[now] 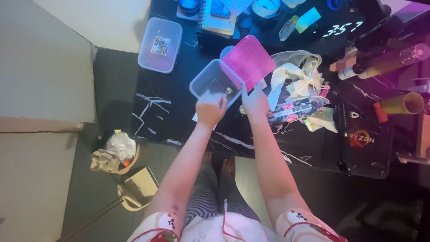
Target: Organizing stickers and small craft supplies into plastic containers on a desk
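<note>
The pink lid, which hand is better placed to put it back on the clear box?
Probably the right hand: it already grips the pink lid by its near edge, tilted just beside the clear box. The left hand rests on the box's near rim, so it looks better suited to steadying it.

Dim room with purple-pink light from upper right, soft focus throughout, dark shadowed lower-right corner.

The left hand [210, 107] is motion-blurred, and the small bit inside the clear box [214, 81] is unreadable.
</note>
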